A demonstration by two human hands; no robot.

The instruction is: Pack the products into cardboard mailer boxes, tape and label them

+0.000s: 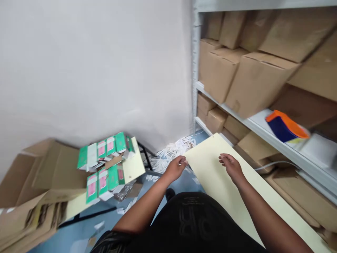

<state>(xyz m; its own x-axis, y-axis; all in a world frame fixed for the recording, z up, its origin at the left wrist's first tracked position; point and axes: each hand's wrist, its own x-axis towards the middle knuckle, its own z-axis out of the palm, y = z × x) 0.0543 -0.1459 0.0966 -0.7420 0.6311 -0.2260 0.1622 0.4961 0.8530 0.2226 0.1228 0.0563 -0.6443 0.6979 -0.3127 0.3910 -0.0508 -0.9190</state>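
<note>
head view. the cream tabletop (207,168) is at lower right, alongside the shelving rack (195,63). its long axis runs diagonally from the far short edge, near centre, to the lower right corner, roughly parallel to the shelves. quantity: one.

left hand (176,168): located at the far left corner of the tabletop. fingers are curled inward; whether they pinch anything or touch the edge cannot be told. right hand (231,167): located over the tabletop, fingers loosely bent and released, palm side turned toward the left hand.

containers: one open cardboard box (54,168) stands at far left, flaps spread; its contents cannot be made out. beside it, green boxes (120,142) with pink panels lie in two rows on a second cream tabletop (133,163); blur prevents an exact count. the rack bears closed brown cartons (260,84) on several levels. one orange and navy item (285,125) rests on a shelf. one heap of paper scraps (168,156) lies on the blue floor (64,235).
</note>
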